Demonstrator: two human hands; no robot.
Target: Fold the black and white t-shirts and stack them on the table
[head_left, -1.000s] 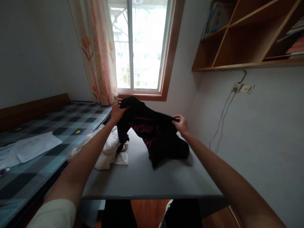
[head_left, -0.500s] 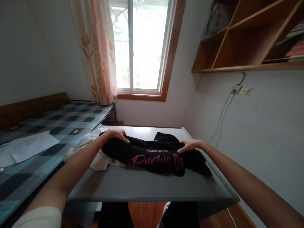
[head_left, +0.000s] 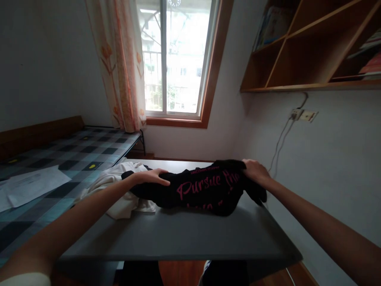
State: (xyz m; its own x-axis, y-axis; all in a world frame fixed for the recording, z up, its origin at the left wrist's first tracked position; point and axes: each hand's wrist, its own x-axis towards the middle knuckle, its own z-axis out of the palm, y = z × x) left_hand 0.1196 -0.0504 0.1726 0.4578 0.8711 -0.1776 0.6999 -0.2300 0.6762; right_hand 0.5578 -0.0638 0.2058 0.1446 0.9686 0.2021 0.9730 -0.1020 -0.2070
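A black T-shirt (head_left: 202, 190) with pink lettering that reads "Pursue" lies bunched across the table (head_left: 178, 238). My left hand (head_left: 153, 176) is on its upper left part, thumb out over the cloth and fingers closed on the fabric. At the other end, my right hand (head_left: 256, 171) grips the upper right edge and holds it raised off the tabletop. A dark fold hangs below that hand. Beside and partly under the shirt's left end is a crumpled white garment (head_left: 119, 202), partly behind my left forearm.
To the left stands a bed with a checked mattress (head_left: 110, 145) and white papers (head_left: 35, 184) on it. Wooden shelves (head_left: 309, 59) hang on the right wall above a socket (head_left: 297, 115) with cords. A curtained window (head_left: 178, 63) is behind the table.
My right hand has moved right and up, lifting the shirt's right side. More of the pink lettering shows, including part of a lower line. My left hand has shifted slightly right.
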